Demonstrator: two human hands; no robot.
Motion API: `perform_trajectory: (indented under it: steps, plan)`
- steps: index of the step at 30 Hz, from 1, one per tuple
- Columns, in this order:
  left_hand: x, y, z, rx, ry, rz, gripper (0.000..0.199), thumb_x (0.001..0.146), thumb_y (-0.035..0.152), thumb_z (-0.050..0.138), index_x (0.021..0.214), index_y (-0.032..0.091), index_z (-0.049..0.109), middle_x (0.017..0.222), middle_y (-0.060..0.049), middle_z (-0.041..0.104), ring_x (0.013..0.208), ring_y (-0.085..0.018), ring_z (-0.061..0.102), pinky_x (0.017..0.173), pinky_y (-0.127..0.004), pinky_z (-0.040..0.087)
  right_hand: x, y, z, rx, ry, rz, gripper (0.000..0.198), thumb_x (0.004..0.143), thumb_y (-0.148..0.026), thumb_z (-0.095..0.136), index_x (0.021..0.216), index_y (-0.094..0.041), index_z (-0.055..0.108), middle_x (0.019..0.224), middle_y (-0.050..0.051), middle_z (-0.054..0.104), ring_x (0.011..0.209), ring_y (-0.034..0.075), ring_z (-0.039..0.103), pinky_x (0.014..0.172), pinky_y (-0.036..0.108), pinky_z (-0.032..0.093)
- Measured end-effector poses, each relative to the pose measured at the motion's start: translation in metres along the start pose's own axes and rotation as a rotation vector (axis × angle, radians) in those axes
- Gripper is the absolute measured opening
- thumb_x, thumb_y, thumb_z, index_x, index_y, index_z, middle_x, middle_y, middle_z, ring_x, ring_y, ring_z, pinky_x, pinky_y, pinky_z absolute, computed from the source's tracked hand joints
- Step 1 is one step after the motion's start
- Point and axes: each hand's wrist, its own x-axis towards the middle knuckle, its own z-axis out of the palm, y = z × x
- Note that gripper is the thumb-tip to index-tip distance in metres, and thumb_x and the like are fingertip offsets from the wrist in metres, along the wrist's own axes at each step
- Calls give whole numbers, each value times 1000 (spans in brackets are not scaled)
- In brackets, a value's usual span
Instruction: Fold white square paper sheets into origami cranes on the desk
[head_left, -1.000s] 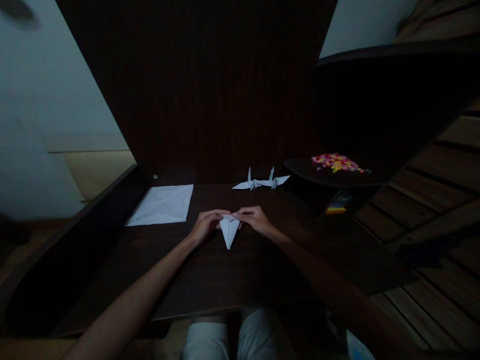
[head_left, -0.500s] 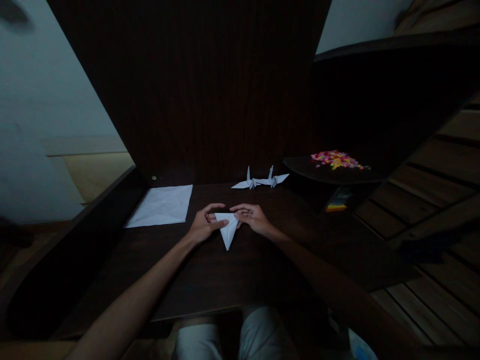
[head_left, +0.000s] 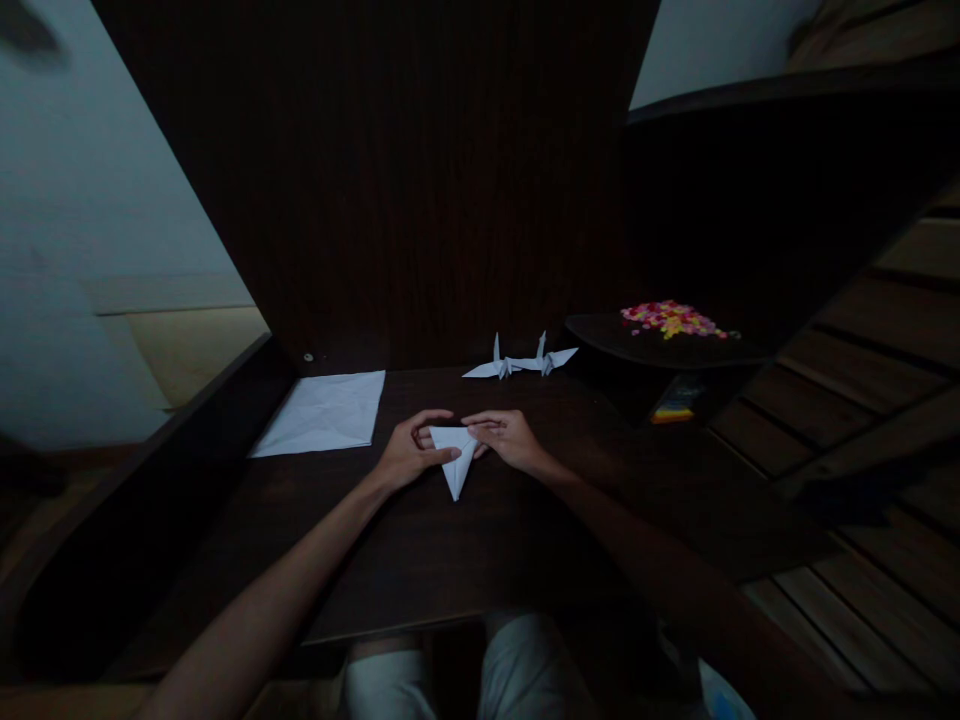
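Between my two hands is a folded white paper [head_left: 454, 470], kite-shaped, with its narrow point toward me. My left hand [head_left: 415, 452] grips its left side, thumb lying across the front and fingers curled behind. On the upper right edge, my right hand [head_left: 507, 438] pinches the paper, its fingers partly hidden behind it. Two white origami cranes [head_left: 521, 366] stand beyond my hands at the back of the dark wooden desk [head_left: 420, 570]. To the left lies a stack of white paper sheets [head_left: 322, 412] showing faint creases.
A rounded shelf [head_left: 600, 335] at the right holds a heap of small colourful pieces [head_left: 675, 320]. Under it sits a yellow and blue item [head_left: 673, 412]. A raised side panel [head_left: 172, 480] bounds the desk's left, and a tall dark panel [head_left: 390, 180] its back.
My left thumb has slid slightly right and down on the folded paper. Both hands keep their hold, and everything else stays in place.
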Motion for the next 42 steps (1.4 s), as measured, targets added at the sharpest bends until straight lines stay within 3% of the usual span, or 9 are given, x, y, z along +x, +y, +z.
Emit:
perform_trajectory:
  steps: [6, 11, 18, 23, 25, 31, 35, 39, 42]
  plan:
    - [1, -1, 0, 5, 0, 3, 64, 54, 20, 83, 112, 15, 57, 85, -4, 72, 79, -20, 69, 76, -36, 55, -2, -4, -2, -27, -48, -50, 25, 68, -30, 72, 87, -14, 74, 81, 7, 72, 56, 13, 63, 51, 25, 53]
    - [0, -1, 0, -16, -17, -20, 56, 53, 22, 83, 104, 12, 63, 90, -7, 72, 81, -20, 68, 80, -35, 53, -4, -7, -5, 3, -93, -43, 31, 62, -26, 76, 91, -14, 73, 80, 5, 71, 56, 12, 61, 52, 23, 50]
    - [0, -1, -1, 7, -59, 12, 57, 63, 34, 78, 113, 11, 61, 101, -10, 70, 85, -21, 66, 76, -31, 51, -2, -9, -2, -68, 20, -125, 25, 70, -38, 70, 81, -15, 71, 74, 3, 68, 53, 11, 57, 48, 24, 47]
    - [1, -4, 1, 9, -27, 67, 76, 73, 38, 69, 137, 15, 36, 87, -7, 69, 73, -18, 66, 66, -26, 50, 2, -5, 0, -32, 86, -101, 31, 69, -41, 70, 86, -16, 65, 68, 1, 64, 51, 11, 58, 44, 22, 48]
    - [1, -4, 2, 13, 2, 103, 78, 74, 36, 69, 139, 17, 29, 83, -4, 68, 72, -17, 65, 66, -27, 50, 2, -3, 0, -9, 95, -108, 33, 68, -39, 71, 90, -17, 62, 68, -1, 62, 52, 11, 58, 43, 22, 48]
    - [-2, 3, 4, 227, 38, 235, 41, 78, 37, 63, 113, 16, 57, 111, -10, 64, 93, -21, 62, 79, -31, 50, 0, -3, 2, -38, 72, -141, 25, 71, -39, 68, 85, -18, 62, 69, -1, 61, 59, 12, 59, 47, 21, 48]
    - [-2, 2, 4, 215, 38, 219, 47, 77, 37, 65, 118, 15, 57, 119, -12, 62, 100, -23, 61, 82, -33, 50, -2, -5, 2, -80, 46, -135, 35, 68, -34, 72, 98, -18, 66, 94, 5, 68, 82, 17, 64, 68, 27, 52]
    - [0, -3, 4, 159, 66, 173, 52, 74, 38, 68, 119, 13, 57, 113, -12, 66, 96, -23, 64, 84, -34, 51, -3, -5, 1, -113, 67, -100, 42, 65, -35, 75, 102, -17, 67, 97, 8, 70, 82, 18, 65, 72, 30, 52]
    - [-1, -2, 5, 231, 126, 171, 42, 73, 40, 69, 105, 13, 66, 102, -10, 71, 93, -24, 65, 83, -35, 51, -3, -5, -1, -189, 101, -103, 34, 67, -37, 74, 94, -17, 71, 91, 7, 70, 79, 18, 64, 72, 31, 52]
